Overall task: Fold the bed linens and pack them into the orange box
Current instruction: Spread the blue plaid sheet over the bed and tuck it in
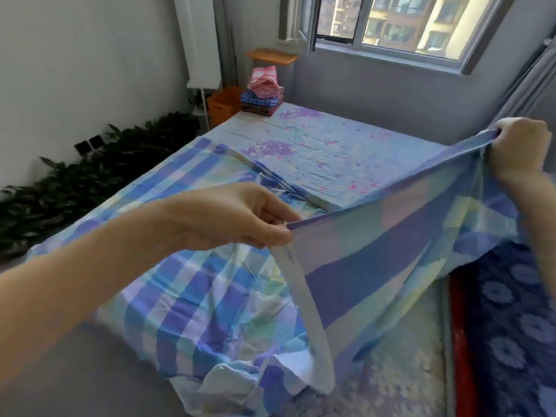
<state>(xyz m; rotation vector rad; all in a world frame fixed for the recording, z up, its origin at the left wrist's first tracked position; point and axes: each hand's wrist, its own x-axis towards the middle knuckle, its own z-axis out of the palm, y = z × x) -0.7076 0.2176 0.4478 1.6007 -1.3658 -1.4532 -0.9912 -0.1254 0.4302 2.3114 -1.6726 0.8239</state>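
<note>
Left fingers [270,234] curled, thumb and forefinger pinching the top hem of a blue, white and pale-green checked cotton sheet [391,245]. Left hand [240,216] mid-frame, arm reaching in from lower left. Right fingers [505,129] clamped round a bunched corner of the same hem. Right hand [517,149] raised at far right, higher than the left. Hem pulled taut between the two hands, cloth hanging below it in a slanted panel. Rest of the sheet spread and creased over the near left part of a light-blue mattress with purple and pink flower print [331,145], lower edge crumpled at the near end. Orange plastic box [224,105] beyond the far left corner of the mattress, well apart from both hands. Stack of folded linens [261,94], pink on top, blue check and dark ones below, on that far corner just beside the box. Dark-blue flowered cloth [511,296] with a red edge at lower right. Green leafy plants [90,176] along the left wall. Window [391,22] in the far wall.
</note>
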